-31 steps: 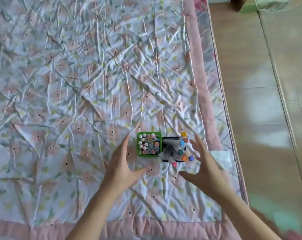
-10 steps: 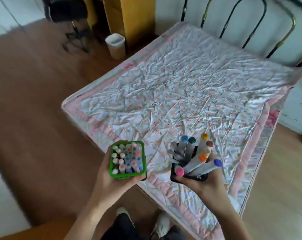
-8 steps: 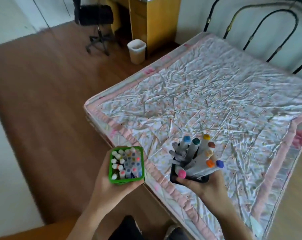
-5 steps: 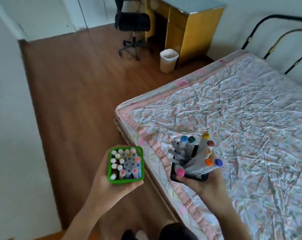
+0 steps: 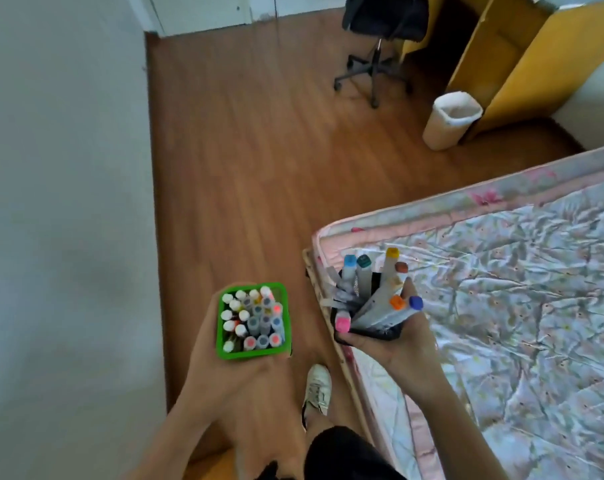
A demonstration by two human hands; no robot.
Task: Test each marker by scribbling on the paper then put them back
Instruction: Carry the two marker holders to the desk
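My left hand (image 5: 231, 372) grips a square green holder (image 5: 221, 327) packed with several upright markers whose caps are white, blue and pink. My right hand (image 5: 394, 344) grips a black holder (image 5: 373, 336) with several larger grey markers (image 5: 380, 306) fanning out, their caps blue, teal, yellow, brown, orange, pink and dark blue. Both holders are held in the air, the green one over the wooden floor, the black one at the corner of the bed. No paper shows in this view.
The bed with a crumpled floral quilt (image 5: 518, 306) fills the right. Ahead on the wooden floor (image 5: 259, 150) stand a black office chair (image 5: 380, 39), a white waste bin (image 5: 449, 119) and a yellow desk (image 5: 522, 53). A white wall (image 5: 61, 202) lies left. My shoe (image 5: 316, 386) shows below.
Both hands lifted the two holders off the quilt. Since then the view has swung left, away from the bed toward the floor, chair and desk, with the holders still held.
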